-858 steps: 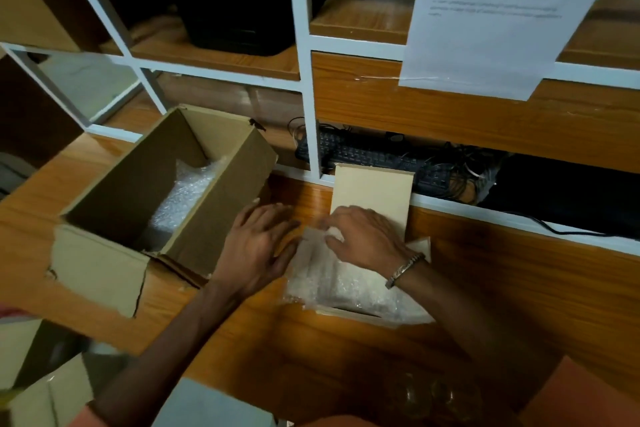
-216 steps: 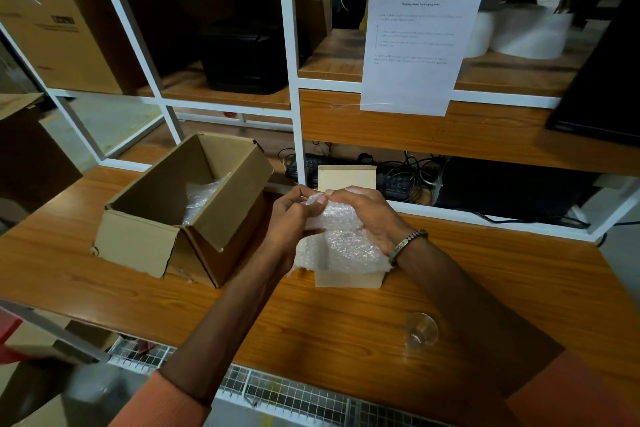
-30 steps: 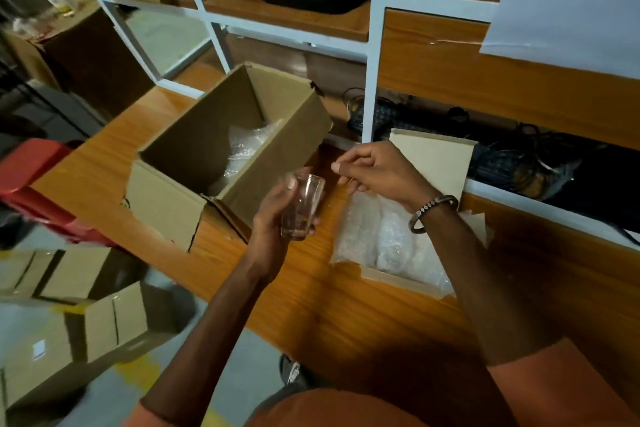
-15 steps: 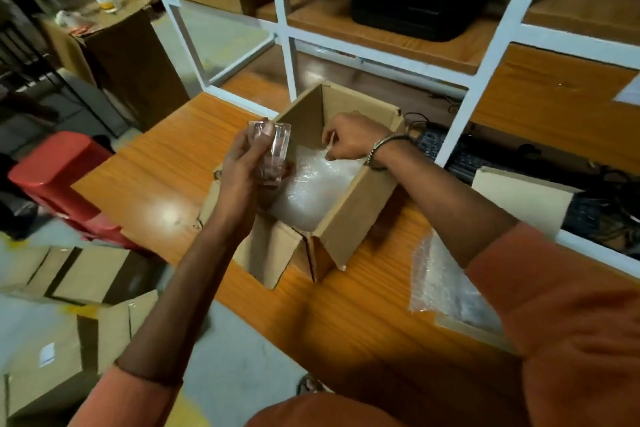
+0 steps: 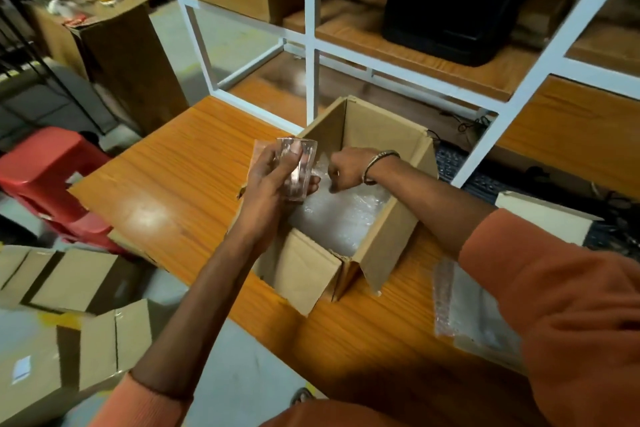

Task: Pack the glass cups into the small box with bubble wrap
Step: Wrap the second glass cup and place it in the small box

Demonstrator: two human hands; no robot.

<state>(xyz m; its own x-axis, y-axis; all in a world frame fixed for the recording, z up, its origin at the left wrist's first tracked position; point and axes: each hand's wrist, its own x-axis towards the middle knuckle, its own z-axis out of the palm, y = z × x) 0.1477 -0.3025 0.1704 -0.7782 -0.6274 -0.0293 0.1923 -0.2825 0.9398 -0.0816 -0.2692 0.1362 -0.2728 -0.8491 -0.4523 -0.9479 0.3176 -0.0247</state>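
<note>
An open small cardboard box (image 5: 391,239) sits on the wooden table, lined with bubble wrap (image 5: 343,215). My left hand (image 5: 273,180) holds a clear glass cup (image 5: 298,166) upright over the box's left edge. My right hand (image 5: 349,166), with a bracelet on the wrist, reaches into the box from the right and pinches the bubble wrap near the far left corner. More bubble wrap sheets (image 5: 464,302) lie on the table at the right, partly hidden by my right sleeve.
A white-framed shelf (image 5: 310,55) rises behind the box, with a black device (image 5: 457,0) on it. A keyboard (image 5: 453,163) and a flat cardboard piece (image 5: 543,215) lie at the right. A red stool (image 5: 45,166) and flattened cartons (image 5: 69,288) are on the floor to the left.
The view has shifted a little closer. My left hand keeps the cup over the box's left edge, and my right hand stays inside the box on the bubble wrap.
</note>
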